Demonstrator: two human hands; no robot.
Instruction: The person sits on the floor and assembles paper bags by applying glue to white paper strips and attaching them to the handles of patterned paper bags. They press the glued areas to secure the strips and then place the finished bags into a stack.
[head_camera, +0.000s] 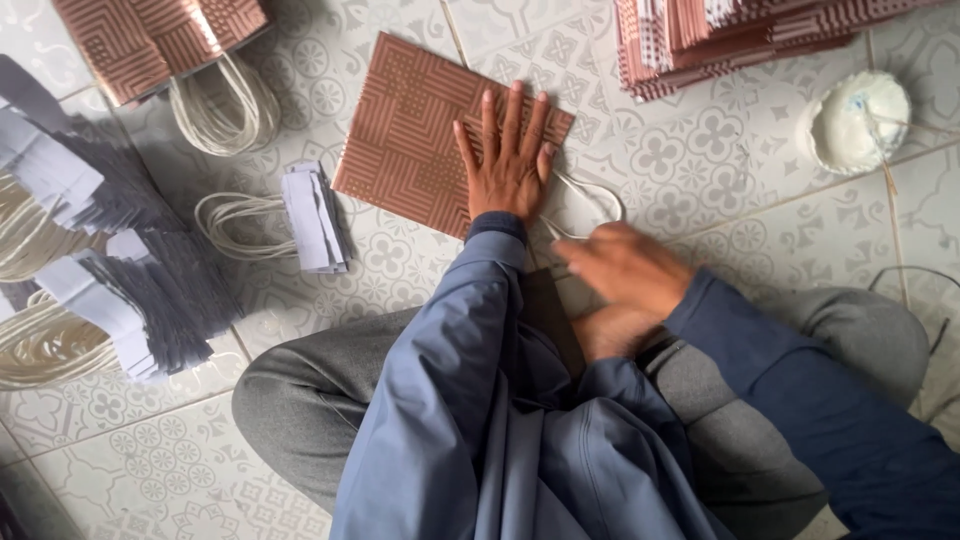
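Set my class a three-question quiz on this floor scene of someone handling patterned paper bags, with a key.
1. True or false: the left hand lies flat, fingers spread, on the brown patterned bag.
2. What does the right hand reach near: A) white cord loop, B) scissors, C) a cup?
3. What sits on the tiled floor at upper right?

Key: 1 true. 2 A. 3 a white bowl with a stick in it, beside a stack of bags.

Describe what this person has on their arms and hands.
Both hands are bare: no gloves or rings visible on the left hand or the blurred right hand. The left sleeve is lighter slate blue, the right sleeve darker navy.
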